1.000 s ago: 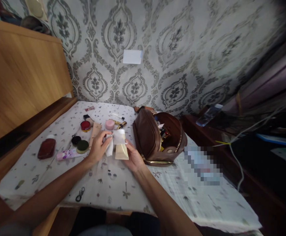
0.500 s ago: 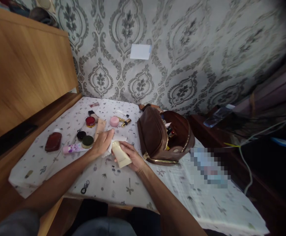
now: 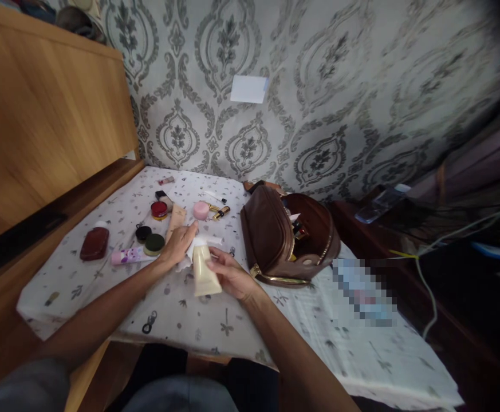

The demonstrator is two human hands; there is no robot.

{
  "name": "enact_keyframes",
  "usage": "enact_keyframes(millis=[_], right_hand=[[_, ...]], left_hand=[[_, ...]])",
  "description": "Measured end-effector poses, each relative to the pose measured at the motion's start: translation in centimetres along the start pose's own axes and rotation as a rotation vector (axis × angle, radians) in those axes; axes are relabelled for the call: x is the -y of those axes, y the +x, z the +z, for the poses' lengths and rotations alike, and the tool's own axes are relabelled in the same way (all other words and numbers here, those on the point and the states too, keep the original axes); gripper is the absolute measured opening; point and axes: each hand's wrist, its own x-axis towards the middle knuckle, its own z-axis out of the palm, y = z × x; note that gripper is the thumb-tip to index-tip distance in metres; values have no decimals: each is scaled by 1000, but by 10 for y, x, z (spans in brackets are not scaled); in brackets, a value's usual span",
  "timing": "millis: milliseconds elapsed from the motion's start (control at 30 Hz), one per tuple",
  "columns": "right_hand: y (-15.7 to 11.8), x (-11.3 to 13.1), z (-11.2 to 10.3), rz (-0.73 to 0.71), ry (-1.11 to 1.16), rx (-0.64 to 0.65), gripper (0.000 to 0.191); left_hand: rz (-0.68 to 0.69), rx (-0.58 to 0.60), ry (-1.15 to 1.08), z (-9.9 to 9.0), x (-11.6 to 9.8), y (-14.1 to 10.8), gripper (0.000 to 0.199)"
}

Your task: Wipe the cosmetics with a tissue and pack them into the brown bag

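Note:
A cream-coloured tube is held upside up at a slight tilt above the patterned cloth, its wide flat end toward me. My right hand grips its right side between thumb and fingers. My left hand is closed on a white tissue, which lies against the tube's narrow end. Just beyond my left hand is a peach tube. Left of that hand lie a pink and purple tube and a dark green round jar.
An open brown bag with cosmetics inside stands right of my hands. Behind them are a pink jar, a red jar and gold lipsticks. A dark red bottle lies at left. The wall is behind.
The cream tube has turned more upright, its flat end swinging left toward me. My right hand's fingers have shifted on its side. My left hand still holds the tissue.

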Motion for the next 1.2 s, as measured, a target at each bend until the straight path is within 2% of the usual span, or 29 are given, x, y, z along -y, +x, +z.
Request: enact_keyframes(millis=[133, 300, 433, 500, 567, 733, 867, 967, 1067, 1133, 1200], right_hand=[[4, -6, 2, -83, -23, -40, 51], [6, -3, 3, -221, 16, -182, 53], [6, 3, 2, -314, 29, -319, 60], [6, 4, 1, -343, 33, -362, 61], [5, 2, 0, -368, 2, -390, 58], [-10, -7, -5, -320, -208, -407, 59], [-37, -12, -17, -290, -366, -290, 45], [-51, -17, -28, -276, -589, -303, 41], [-55, -25, -33, -315, -740, -405, 44], [-54, -29, -33, -332, -752, -437, 43], [-53, -30, -31, -341, -747, -451, 37]], left_hand=[[-2, 44, -54, 8, -4, -5, 55], [112, 1, -41, 8, -11, -9, 50], [126, 152, -16, 0, -14, -6, 47], [141, 250, 16, -3, -16, -5, 47], [149, 294, 56, -4, -17, -5, 46], [157, 268, 163, -6, -8, 0, 48], [252, 300, 341, -3, 3, 1, 48], [316, 232, 625, 1, 5, -1, 40], [471, 51, 864, 0, 0, -3, 36], [605, -67, 930, -2, -4, -4, 38], [728, -75, 949, -2, -7, -8, 39]])
